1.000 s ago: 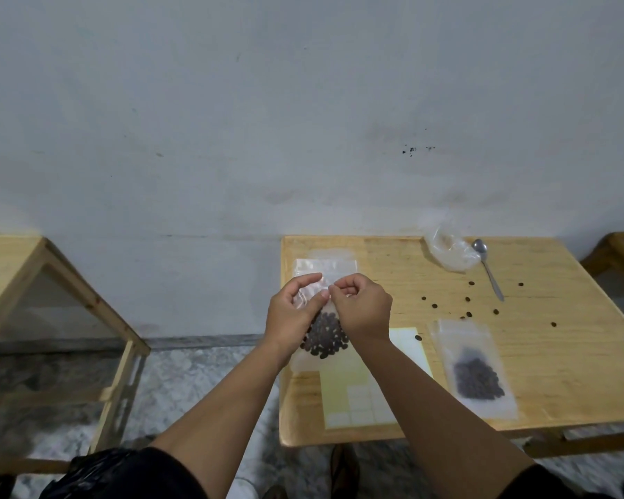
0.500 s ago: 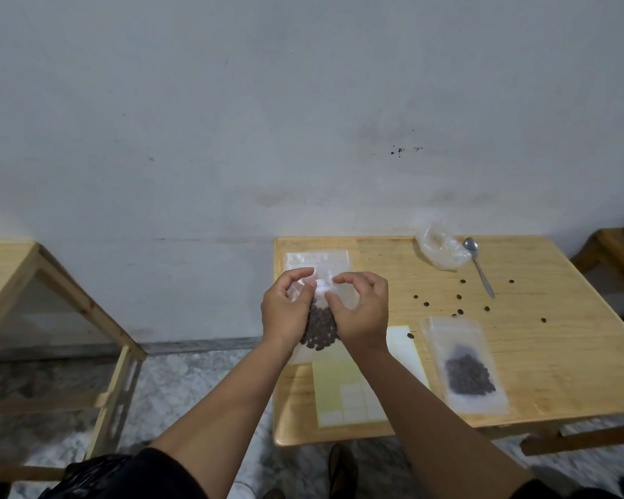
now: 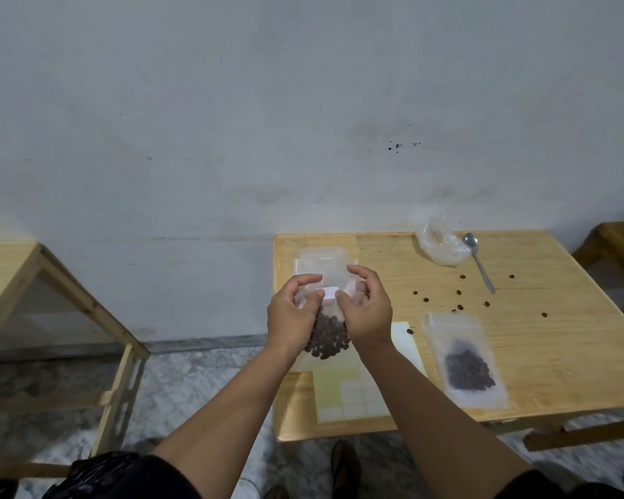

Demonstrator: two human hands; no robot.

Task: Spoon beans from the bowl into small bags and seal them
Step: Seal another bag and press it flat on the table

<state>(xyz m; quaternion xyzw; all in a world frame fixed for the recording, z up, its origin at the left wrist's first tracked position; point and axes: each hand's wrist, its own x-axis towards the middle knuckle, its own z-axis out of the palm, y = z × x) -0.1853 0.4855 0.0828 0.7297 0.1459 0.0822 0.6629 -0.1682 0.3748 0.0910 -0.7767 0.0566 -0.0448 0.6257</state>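
Pinching the bean bag (image 3: 326, 336) top — left hand (image 3: 292, 315), right hand (image 3: 366, 311)

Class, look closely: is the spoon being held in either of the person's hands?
No. The spoon lies on the table beside a crumpled plastic bag, while both the left hand and right hand pinch the bean bag.
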